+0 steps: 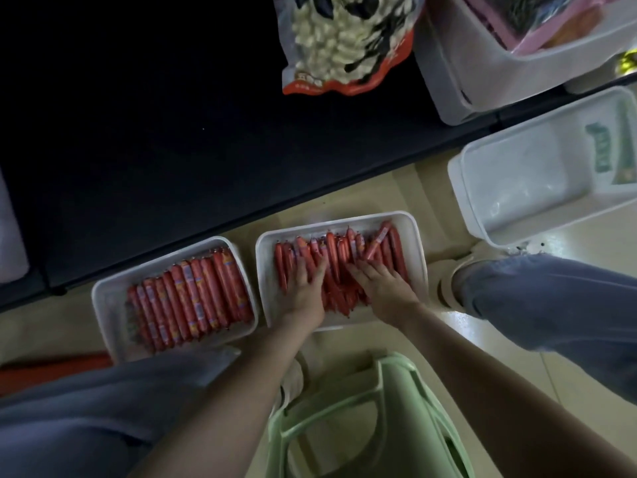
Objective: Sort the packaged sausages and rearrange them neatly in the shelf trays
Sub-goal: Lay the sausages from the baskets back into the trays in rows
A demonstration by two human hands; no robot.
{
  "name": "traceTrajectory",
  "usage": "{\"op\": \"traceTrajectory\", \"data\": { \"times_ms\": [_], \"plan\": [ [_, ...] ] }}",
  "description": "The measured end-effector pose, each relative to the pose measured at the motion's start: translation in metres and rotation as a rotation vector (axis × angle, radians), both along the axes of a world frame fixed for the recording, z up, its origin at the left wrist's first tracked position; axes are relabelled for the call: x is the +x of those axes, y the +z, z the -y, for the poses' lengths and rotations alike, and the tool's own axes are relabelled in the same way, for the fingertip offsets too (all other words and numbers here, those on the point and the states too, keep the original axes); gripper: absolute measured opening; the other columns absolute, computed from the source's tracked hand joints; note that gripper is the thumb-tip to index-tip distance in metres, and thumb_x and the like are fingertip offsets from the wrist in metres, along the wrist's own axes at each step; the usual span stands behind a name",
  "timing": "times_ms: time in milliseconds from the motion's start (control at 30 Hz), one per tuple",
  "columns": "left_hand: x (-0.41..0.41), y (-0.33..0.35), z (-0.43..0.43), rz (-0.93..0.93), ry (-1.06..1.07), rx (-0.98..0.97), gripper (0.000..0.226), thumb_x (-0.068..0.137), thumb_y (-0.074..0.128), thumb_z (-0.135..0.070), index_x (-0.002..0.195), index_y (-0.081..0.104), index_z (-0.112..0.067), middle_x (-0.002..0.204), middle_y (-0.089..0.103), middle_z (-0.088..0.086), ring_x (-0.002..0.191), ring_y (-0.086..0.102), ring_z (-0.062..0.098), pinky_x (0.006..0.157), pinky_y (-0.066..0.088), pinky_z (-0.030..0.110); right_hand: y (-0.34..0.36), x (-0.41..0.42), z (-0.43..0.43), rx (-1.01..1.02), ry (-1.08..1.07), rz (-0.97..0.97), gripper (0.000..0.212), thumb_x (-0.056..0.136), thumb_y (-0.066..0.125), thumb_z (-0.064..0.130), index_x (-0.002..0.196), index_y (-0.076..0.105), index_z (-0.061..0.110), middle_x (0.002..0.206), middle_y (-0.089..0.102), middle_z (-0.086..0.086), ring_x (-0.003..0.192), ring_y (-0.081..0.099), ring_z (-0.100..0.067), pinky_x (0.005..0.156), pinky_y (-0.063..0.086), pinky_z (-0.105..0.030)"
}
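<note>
Sausages (344,248) in red wrappers fill the middle tray (420,246) on the floor. Several lie askew and cross one another near its far right corner, so this appears to be the tray being worked on. The left hand (305,286) and right hand (381,288) lie side by side on top of the pile, fingers fairly straight and pressing flat, grasping nothing that shows. Just beside it, the left tray (105,305) holds a row of sausages (193,296) laid parallel and tight, which looks finished. I judge the work roughly half done: the middle pile wants straightening, and both trays probably have to go back onto the dark shelf (155,150) in front. Room is narrow. The two trays almost touch and the shelf edge runs close behind them. A shoe (448,284) sits near the middle tray's right side, and a green stool (386,377) stands near its front rim. The widest strip of floor lies between that tray and a white bin (472,201) to the right.
</note>
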State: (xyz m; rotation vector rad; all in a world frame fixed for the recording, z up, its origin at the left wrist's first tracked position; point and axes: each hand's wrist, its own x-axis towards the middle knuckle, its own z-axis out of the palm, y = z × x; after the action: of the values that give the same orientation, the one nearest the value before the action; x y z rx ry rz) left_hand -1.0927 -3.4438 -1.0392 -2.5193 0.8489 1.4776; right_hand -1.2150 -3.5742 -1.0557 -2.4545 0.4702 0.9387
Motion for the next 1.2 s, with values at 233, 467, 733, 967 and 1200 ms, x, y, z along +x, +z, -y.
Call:
{"op": "traceTrajectory", "data": {
  "times_ms": [233, 467, 733, 967, 1200],
  "plan": [
    [0.019, -0.001, -0.023, -0.030, -0.347, 0.128, 0.081, 0.092, 0.040, 0.000, 0.153, -0.001, -0.034, 0.160, -0.018, 0.004, 0.147, -0.011, 0.024, 0.120, 0.008, 0.043, -0.025, 0.011, -0.027, -0.250, 0.238, 0.068, 0.038, 0.059, 0.071, 0.020, 0.096, 0.072, 0.023, 0.090, 0.067, -0.001, 0.083, 0.063, -0.023, 0.081, 0.052, -0.043],
    [0.017, -0.008, -0.026, 0.006, -0.173, 0.013, 0.069, 0.101, 0.036, -0.022, 0.151, -0.010, -0.033, 0.160, -0.013, 0.005, 0.148, -0.005, 0.026, 0.120, 0.007, 0.039, -0.016, 0.004, -0.022, -0.235, 0.085, 0.003, 0.038, 0.092, 0.040, 0.015, 0.127, 0.056, 0.013, 0.108, 0.066, -0.003, 0.096, 0.063, -0.022, 0.077, 0.052, -0.034],
    [-0.009, -0.034, 0.006, 0.088, -0.103, 0.057, 0.076, 0.097, 0.034, -0.053, 0.147, -0.022, -0.038, 0.156, -0.028, 0.011, 0.146, -0.012, 0.035, 0.115, 0.015, 0.055, -0.013, -0.028, 0.012, -0.173, -0.485, -0.187, 0.052, 0.100, 0.030, 0.014, 0.148, 0.015, 0.000, 0.130, 0.054, -0.019, 0.111, 0.057, -0.038, 0.080, 0.044, -0.039],
    [-0.011, -0.037, 0.013, 0.080, -0.261, 0.022, 0.090, 0.096, 0.047, -0.010, 0.146, -0.021, -0.042, 0.150, -0.040, 0.002, 0.144, -0.020, 0.033, 0.117, 0.013, 0.053, -0.017, 0.001, -0.018, -0.086, -0.211, -0.086, 0.076, 0.097, 0.040, 0.025, 0.152, -0.010, 0.012, 0.160, -0.006, -0.013, 0.146, 0.008, -0.031, 0.115, 0.024, -0.042],
    [0.003, -0.030, -0.006, 0.051, -0.398, -0.015, 0.069, 0.095, 0.051, -0.026, 0.151, 0.013, -0.036, 0.157, -0.024, 0.004, 0.146, -0.015, 0.034, 0.118, -0.001, 0.051, -0.021, 0.007, -0.014, 0.008, -0.327, -0.058, 0.075, 0.096, 0.042, 0.022, 0.153, -0.006, 0.012, 0.161, 0.000, -0.009, 0.146, 0.011, -0.029, 0.115, 0.025, -0.042]
  ]
}}
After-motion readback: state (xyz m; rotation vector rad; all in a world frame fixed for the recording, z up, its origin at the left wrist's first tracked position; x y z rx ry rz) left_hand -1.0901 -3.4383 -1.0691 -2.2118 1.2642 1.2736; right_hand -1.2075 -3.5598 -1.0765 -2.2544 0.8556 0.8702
